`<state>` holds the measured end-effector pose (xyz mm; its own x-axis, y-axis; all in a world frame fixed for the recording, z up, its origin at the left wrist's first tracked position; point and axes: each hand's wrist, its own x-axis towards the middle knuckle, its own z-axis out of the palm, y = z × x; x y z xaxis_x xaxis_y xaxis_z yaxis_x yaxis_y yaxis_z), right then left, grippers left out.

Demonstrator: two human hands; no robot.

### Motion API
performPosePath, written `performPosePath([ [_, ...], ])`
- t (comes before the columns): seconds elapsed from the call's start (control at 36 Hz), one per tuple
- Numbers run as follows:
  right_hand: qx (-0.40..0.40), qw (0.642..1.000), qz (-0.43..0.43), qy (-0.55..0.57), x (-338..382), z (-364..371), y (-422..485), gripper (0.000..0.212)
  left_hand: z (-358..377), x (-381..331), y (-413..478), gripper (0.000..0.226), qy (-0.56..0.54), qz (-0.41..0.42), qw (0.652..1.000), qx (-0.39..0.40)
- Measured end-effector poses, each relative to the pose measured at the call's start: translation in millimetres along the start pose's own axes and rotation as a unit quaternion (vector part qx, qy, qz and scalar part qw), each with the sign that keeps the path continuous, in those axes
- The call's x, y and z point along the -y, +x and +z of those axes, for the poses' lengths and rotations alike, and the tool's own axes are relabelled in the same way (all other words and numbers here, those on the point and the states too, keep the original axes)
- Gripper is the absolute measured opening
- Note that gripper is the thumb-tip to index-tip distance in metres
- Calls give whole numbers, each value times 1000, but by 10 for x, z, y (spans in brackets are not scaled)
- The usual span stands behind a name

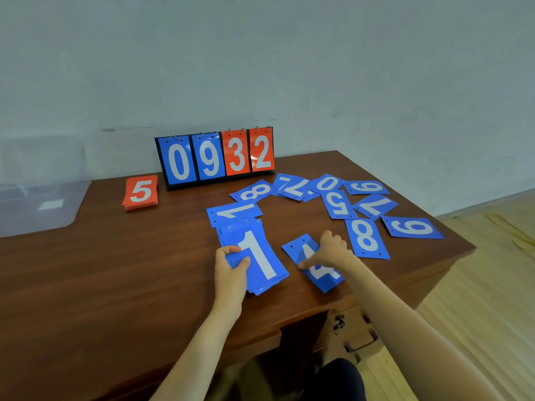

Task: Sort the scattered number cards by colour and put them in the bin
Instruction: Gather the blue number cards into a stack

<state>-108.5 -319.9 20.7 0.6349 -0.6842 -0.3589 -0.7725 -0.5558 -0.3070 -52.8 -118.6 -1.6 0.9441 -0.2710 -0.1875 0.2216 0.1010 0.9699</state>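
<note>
A pale wall (260, 53) backs a brown wooden table (115, 270), with light flooring (477, 299) at three o'clock. A clear bin (37, 204) sits off the table's nine o'clock edge. A scoreboard (215, 157) reading 0932 stands at twelve o'clock, with a red card stack (141, 192) just beside it at nine. Loose blue cards (364, 235) fan from twelve to three o'clock of the right hand (330, 250), whose curled fingers and outstretched thumb pinch a blue 4 card (318, 273). At its nine o'clock the left hand (231, 270) grips a blue card stack (260, 256), thumb on the top 1.
</note>
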Motion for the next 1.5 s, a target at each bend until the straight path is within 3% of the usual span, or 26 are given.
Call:
performPosePath([
  [0.11,16,1000,18,6,-70,15,-102,107,-21,-3,-120,20,-9,-4,1000,8],
  [0.22,-37,997,4,73,-112,76,-192,100,-26,-9,-208,22,-5,-7,1000,17],
  [0.28,-48,993,-19,110,-150,85,-235,85,-32,-12,-242,22,-2,-6,1000,21],
  [0.39,-86,976,-86,179,-225,123,-330,30,-41,-15,-290,20,0,-1,1000,26],
  [0.44,-158,945,-117,262,-229,113,-413,18,-44,-16,-300,20,1,5,1000,24],
  [0.53,-242,869,-143,407,-166,41,-612,15,-45,-15,-305,20,12,10,1000,21],
  [0.64,-230,816,-157,507,-48,49,-811,17,4,-26,-338,15,28,30,999,29],
  [0.89,-232,858,-197,415,-16,242,-812,19,376,-35,-492,20,-20,39,993,112],
  [0.97,-275,870,-165,375,-148,99,-595,20,544,-41,-402,21,-4,27,993,112],
  [1.06,-286,905,-87,303,-415,-112,-247,36,739,-77,-257,20,12,16,993,113],
  [1.14,-234,953,-1,191,-702,-255,73,54,941,-100,-96,19,26,3,992,122],
  [1.25,-136,987,43,70,-928,-317,348,61,1172,-77,90,19,48,-8,990,129],
  [1.31,-94,995,39,-10,-958,-285,388,59,1241,-50,152,20,52,-14,990,131],
  [1.39,-116,987,49,-98,-852,-173,298,64,1265,-1,217,20,54,-21,990,128],
  [1.5,-100,991,12,-86,-524,-45,78,62,1145,45,302,23,56,-16,993,102],
])
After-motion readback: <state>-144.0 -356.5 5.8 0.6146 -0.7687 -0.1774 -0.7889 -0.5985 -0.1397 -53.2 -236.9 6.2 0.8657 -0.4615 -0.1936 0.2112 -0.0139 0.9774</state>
